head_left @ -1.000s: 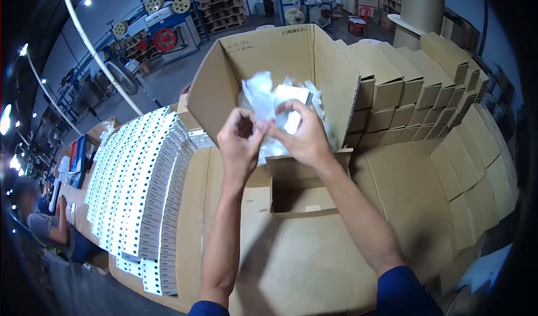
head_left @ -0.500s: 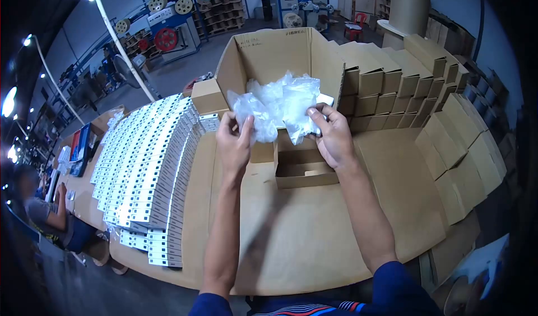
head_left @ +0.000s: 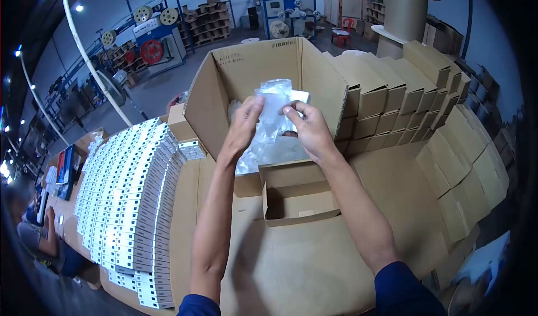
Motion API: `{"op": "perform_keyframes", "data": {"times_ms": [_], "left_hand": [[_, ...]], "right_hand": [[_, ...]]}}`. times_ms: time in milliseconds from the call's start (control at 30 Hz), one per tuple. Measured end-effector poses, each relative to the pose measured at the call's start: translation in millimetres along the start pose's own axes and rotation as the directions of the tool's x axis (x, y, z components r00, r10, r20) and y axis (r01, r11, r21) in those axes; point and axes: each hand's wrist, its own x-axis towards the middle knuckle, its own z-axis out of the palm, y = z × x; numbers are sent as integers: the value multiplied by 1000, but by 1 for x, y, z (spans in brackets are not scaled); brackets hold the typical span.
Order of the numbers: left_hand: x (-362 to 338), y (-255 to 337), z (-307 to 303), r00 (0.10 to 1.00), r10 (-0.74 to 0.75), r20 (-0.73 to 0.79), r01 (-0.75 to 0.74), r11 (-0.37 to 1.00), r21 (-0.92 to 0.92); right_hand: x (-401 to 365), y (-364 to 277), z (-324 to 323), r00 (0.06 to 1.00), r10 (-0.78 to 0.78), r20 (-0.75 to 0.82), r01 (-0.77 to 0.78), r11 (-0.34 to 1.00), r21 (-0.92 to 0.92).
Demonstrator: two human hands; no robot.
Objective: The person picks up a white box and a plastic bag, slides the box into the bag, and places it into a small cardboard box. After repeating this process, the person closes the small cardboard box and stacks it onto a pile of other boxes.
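Observation:
My left hand [head_left: 244, 126] is closed at the left edge of a clear plastic bag [head_left: 274, 104]. On the bag's other side, my right hand [head_left: 308, 126] pinches its edge between thumb and fingers. The bag hangs fairly flat between both hands, over the front of a large open carton [head_left: 260, 55]. More crumpled clear bags [head_left: 274, 152] lie in the carton below my hands. In front of it stands a small open cardboard box [head_left: 302, 218], with a small pale piece inside. A white object [head_left: 300, 96] shows behind my right hand.
Stacked white boxes [head_left: 120, 192] fill the table's left side. Folded brown boxes [head_left: 386, 91] are piled behind on the right, with more brown boxes [head_left: 465, 170] at the right edge. Another person [head_left: 42, 232] sits at far left. Machines [head_left: 288, 19] stand at the back.
My hands have moved farther forward over the carton. The plastic, bunched up in both hands before, now shows as one flatter bag between them. The view has shifted.

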Motion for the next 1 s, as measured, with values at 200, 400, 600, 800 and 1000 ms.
{"op": "perform_keyframes", "data": {"times_ms": [200,400,600,800,1000], "left_hand": [[-7,10,5,996,-53,76,72,955,-289],[-52,36,8,963,-94,-251,-54,849,-526],[-130,92,18,848,-21,-530,-258,857,-446],[-233,119,19,865,-132,-484,-51,937,-346],[-335,110,39,888,-264,-377,145,938,-315]], "right_hand": [[11,14,1,980,-199,6,190,925,-329],[-41,-11,11,906,-410,-107,286,778,-559],[-148,-31,25,951,-248,-182,162,906,-390],[-264,-25,7,996,-58,-64,26,910,-414],[-348,-3,4,996,48,-77,-70,950,-306]]}}
